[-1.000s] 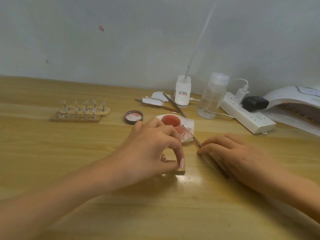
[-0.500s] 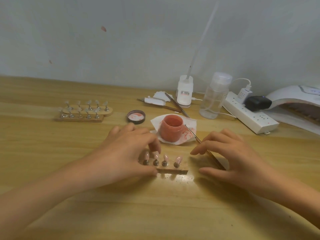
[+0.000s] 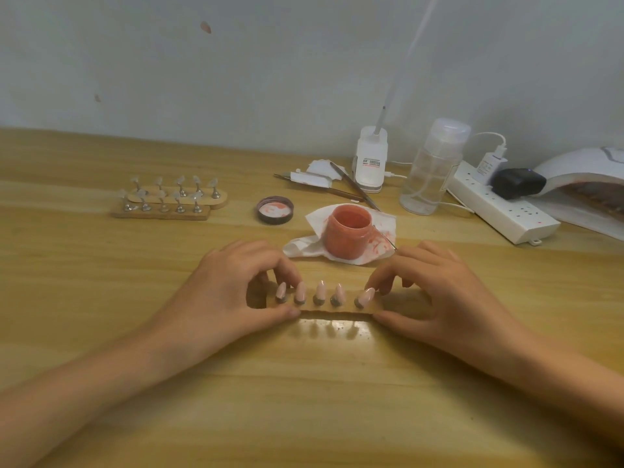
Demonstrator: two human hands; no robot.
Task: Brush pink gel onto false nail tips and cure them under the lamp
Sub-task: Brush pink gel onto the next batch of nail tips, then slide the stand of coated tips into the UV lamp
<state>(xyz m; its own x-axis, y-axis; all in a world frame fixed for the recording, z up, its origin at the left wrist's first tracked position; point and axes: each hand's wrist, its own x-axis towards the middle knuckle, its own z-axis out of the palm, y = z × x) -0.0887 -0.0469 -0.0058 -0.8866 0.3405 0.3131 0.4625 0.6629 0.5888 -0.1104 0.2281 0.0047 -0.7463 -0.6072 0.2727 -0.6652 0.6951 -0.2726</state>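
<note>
Desk: Right hand (image 3: 439,298) has come off the brush since half a second ago, correct?

Field: Correct. It now pinches the right end of the wooden strip (image 3: 344,310), thumb on the front edge, forefinger behind. The left hand (image 3: 229,298) grips the left end the same way, thumb in front and fingers curled behind. The strip lies flat on the table (image 3: 304,400) between them.

Desk: Count on the strip?

Field: Five pink nail tips (image 3: 320,290) in one row, each on its own metal stand, points up.

Desk: Behind the hands?

Field: One open jar (image 3: 347,231) of pink gel stands on one smeared tissue (image 3: 304,246). The brush (image 3: 388,240) shows only a sliver of metal shaft between the jar and the right hand. One lid (image 3: 276,210) lies just left of the tissue, inside up. Farther left, two racks (image 3: 162,214) sit side by side, five clear tips (image 3: 180,180) on each, ten in all.

Desk: Back row?

Field: Along the wall (image 3: 270,79) are thin tools (image 3: 351,189), number hard to tell. Next come one white bottle (image 3: 370,160) and one clear bottle (image 3: 432,170). One power strip (image 3: 499,211) carries one white charger (image 3: 489,163) and one black plug (image 3: 516,182). One lamp (image 3: 574,163) sits at the right edge, cut off by the frame, well apart from the strip.
</note>
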